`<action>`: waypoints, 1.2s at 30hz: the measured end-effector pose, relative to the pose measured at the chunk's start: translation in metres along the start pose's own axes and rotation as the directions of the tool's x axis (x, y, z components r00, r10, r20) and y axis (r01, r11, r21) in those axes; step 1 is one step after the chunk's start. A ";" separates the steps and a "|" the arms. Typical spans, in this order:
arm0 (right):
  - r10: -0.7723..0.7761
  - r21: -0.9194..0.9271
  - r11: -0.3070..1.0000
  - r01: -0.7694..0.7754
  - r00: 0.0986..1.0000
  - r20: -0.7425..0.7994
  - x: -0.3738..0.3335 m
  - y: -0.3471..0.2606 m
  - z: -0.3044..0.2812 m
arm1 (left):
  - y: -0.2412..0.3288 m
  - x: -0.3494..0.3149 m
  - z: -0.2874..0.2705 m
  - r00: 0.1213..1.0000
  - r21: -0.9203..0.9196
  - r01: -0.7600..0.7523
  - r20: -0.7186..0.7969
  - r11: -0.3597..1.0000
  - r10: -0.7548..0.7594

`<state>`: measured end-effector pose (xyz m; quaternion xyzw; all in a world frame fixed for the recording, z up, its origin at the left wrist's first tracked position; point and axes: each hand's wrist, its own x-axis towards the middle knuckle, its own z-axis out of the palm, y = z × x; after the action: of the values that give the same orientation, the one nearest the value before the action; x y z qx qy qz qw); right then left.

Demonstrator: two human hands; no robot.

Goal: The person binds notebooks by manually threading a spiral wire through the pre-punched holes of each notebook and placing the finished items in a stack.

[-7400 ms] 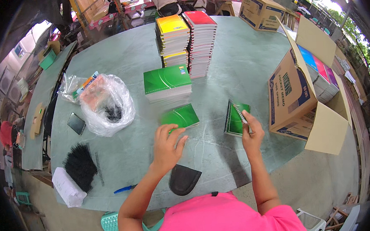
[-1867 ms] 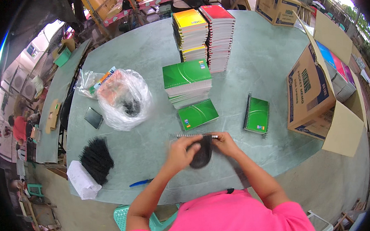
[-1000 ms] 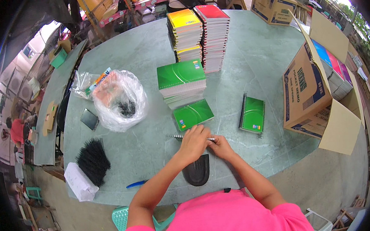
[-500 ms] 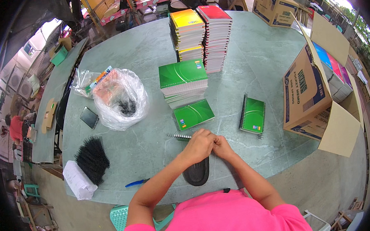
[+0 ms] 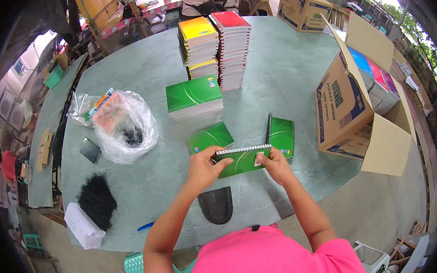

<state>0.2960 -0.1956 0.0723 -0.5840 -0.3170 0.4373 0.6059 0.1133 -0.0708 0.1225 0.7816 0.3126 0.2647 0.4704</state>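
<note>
Now, held thing: a small green spiral-bound notebook [image 5: 242,160] sits between both hands, raised above the grey-green table [image 5: 294,67], its wire coil along the top edge.
Left hand [image 5: 203,168]: grasps the notebook's left end, thumb on the cover, fingers curled behind.
Right hand [image 5: 276,165]: pinches the notebook's right end, thumb pressed on the cover near the corner.
Change: half a second ago the two hands were bunched together low over the black curved plastic piece [image 5: 216,205]; they are now apart and higher, with the notebook showing full-width between them.
Arms: both forearms rise from the lower edge and angle inward, wrists bent toward each other.
Nearby, beyond the hands: a flat green notebook [image 5: 210,136] just behind the left hand and another green spiral notebook [image 5: 281,135] just behind the right hand, both lying on the table.
Further back: a low stack of green-covered notebooks [image 5: 194,99].
Right side: an open cardboard box [image 5: 347,111] holding coloured pads.
Left side: a clear plastic bag [image 5: 125,126] and a pile of black wire coils [image 5: 96,199].
</note>
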 end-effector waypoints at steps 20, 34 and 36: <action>-0.154 -0.522 0.841 -0.143 0.862 -0.484 0.039 0.046 -0.096 | -0.020 -0.023 0.032 0.868 0.288 -0.495 0.109 0.820 0.485; -0.632 -0.951 0.308 -0.031 0.740 -0.229 0.028 0.006 -0.061 | -0.102 -0.009 0.001 0.939 0.884 -0.189 0.035 0.428 0.342; -0.552 -0.868 0.475 0.145 0.817 -0.165 0.022 -0.011 -0.037 | -0.092 -0.020 -0.003 0.943 0.865 -0.197 0.039 0.462 0.330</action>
<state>0.3400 -0.1913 0.0757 -0.7970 -0.4584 -0.0390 0.3913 0.0763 -0.0507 0.0388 0.9297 0.3081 0.1961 -0.0482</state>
